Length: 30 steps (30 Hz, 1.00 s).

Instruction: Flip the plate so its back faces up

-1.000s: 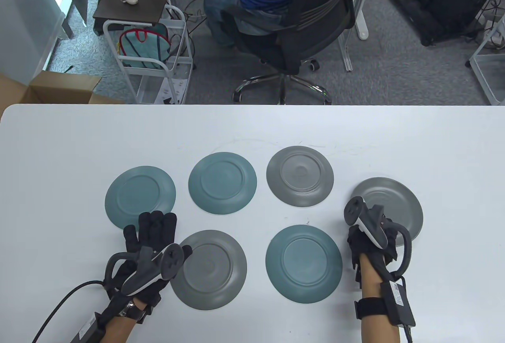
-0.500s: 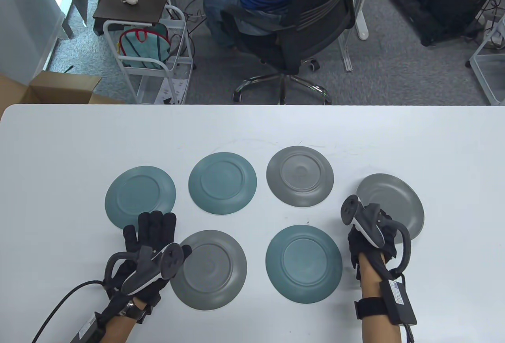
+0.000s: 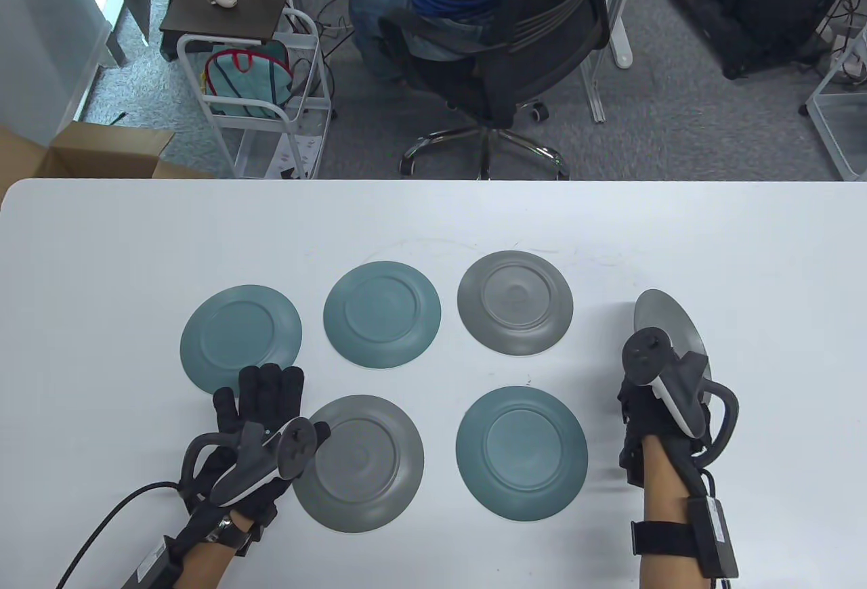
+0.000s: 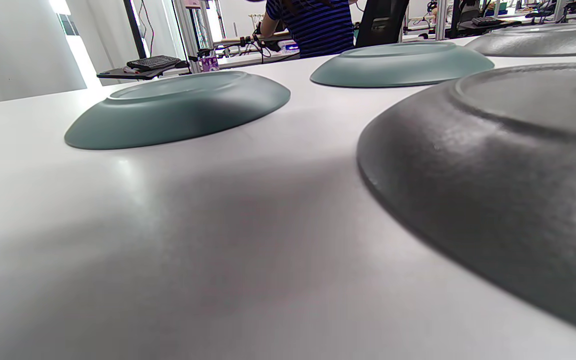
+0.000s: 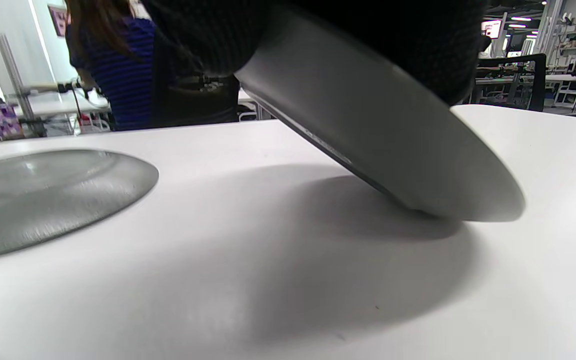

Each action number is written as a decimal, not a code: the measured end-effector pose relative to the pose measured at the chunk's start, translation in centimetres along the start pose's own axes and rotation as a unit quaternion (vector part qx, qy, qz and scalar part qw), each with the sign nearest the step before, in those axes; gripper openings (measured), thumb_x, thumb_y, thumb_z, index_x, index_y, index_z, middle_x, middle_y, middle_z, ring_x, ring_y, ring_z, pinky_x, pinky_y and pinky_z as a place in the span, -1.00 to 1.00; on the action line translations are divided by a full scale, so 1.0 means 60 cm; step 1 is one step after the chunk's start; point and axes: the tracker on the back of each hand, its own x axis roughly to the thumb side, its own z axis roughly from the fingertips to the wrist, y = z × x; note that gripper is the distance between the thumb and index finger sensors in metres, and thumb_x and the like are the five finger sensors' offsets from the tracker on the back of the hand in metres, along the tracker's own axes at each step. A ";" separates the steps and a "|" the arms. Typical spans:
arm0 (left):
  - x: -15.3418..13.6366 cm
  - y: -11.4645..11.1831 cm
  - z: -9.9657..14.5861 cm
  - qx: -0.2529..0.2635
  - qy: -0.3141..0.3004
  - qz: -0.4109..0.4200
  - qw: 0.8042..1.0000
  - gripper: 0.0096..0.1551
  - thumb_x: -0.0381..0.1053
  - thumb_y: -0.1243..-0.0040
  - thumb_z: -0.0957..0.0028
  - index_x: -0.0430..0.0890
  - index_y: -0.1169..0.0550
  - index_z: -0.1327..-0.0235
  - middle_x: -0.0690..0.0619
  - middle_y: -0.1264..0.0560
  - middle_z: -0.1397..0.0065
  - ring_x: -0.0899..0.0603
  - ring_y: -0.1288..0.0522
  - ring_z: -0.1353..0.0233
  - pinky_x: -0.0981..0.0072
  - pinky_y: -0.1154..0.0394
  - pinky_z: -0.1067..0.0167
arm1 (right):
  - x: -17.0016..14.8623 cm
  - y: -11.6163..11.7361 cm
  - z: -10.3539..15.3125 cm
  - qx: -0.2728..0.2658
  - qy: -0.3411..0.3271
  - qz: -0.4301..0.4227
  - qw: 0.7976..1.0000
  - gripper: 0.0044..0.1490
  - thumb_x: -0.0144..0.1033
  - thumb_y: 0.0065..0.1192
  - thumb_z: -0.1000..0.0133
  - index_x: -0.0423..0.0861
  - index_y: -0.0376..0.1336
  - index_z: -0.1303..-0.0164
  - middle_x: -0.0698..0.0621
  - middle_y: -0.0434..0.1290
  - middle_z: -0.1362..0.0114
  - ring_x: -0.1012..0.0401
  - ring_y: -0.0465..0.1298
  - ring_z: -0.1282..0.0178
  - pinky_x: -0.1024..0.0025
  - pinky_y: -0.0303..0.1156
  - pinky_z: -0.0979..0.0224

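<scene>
Right hand (image 3: pixel 667 406) grips the grey plate (image 3: pixel 667 318), tilted steeply, far edge touching the table (image 3: pixel 433 223). Left hand (image 3: pixel 254 413) lies flat, fingers spread, holding nothing.

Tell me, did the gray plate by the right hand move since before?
Yes. The gray plate has tipped up on its far edge in the right hand; it looks narrower now, and its left edge has pulled away from the upside-down gray plate beside it.
</scene>
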 end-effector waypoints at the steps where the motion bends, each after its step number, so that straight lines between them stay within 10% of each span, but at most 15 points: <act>1: -0.001 0.002 0.001 0.002 0.000 0.001 1.000 0.05 0.50 0.37 -0.19 -0.10 0.11 -0.77 -0.24 0.06 -0.76 -0.44 0.02 -0.77 -0.44 0.02 -0.53 | -0.003 -0.006 0.001 -0.003 0.001 -0.013 1.000 -0.36 -0.33 0.17 -0.14 -0.27 0.23 -0.41 -0.29 0.42 -0.37 -0.13 0.52 -0.22 0.00 0.48 -0.26; 16: 0.000 0.009 0.003 0.010 -0.002 0.003 1.000 0.05 0.50 0.37 -0.19 -0.09 0.11 -0.77 -0.24 0.07 -0.76 -0.44 0.02 -0.77 -0.44 0.03 -0.54 | -0.060 -0.062 0.014 -0.038 0.044 -0.267 0.962 -0.28 -0.35 0.24 -0.12 -0.27 0.13 -0.48 -0.23 0.48 -0.28 -0.08 0.58 -0.09 0.09 0.54 -0.13; 30: 0.000 0.008 0.002 0.010 0.000 0.003 1.000 0.05 0.50 0.37 -0.18 -0.09 0.11 -0.77 -0.24 0.06 -0.76 -0.44 0.01 -0.77 -0.43 0.03 -0.54 | -0.172 -0.028 0.015 -0.020 0.150 -0.398 0.905 -0.13 -0.27 0.39 -0.07 -0.33 0.10 -0.49 -0.12 0.53 -0.13 0.04 0.62 0.09 0.24 0.58 0.03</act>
